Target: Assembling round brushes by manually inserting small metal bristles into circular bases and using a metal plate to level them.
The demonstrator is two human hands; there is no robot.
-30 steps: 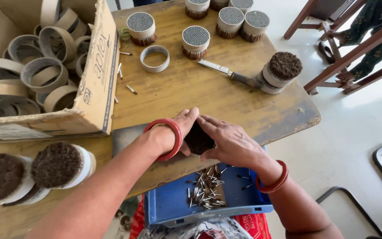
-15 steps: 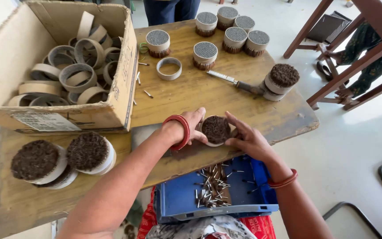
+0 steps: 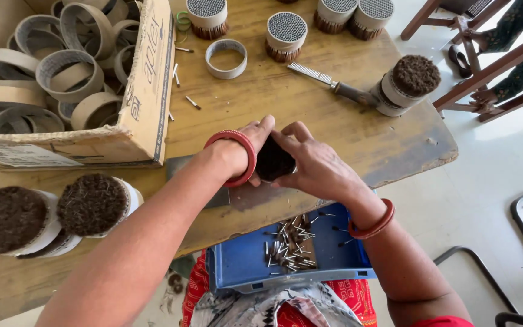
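Note:
Both my hands close around a small round bundle (image 3: 273, 160) with a dark brown fibrous top, held just above the near edge of the wooden table (image 3: 310, 103). My left hand (image 3: 243, 151), with a red bangle at the wrist, cups its left side. My right hand (image 3: 313, 166) wraps its right side, fingers over the top. Below my hands a blue plastic tray (image 3: 243, 263) rests on my lap and holds several short thin sticks (image 3: 289, 242).
A cardboard box (image 3: 146, 115) of paper rings stands at the left. Two dark-topped bundles (image 3: 92, 206) lie at the near left, another (image 3: 410, 82) at the right beside a metal file (image 3: 328, 82). Honeycomb-topped bundles (image 3: 286, 33) and a loose ring (image 3: 225, 57) sit farther back. Wooden furniture legs (image 3: 485, 66) stand right.
My hands have stayed clasped on the dark-topped bundle at the table edge, turning it slightly. The camera has shifted closer and lower over the table.

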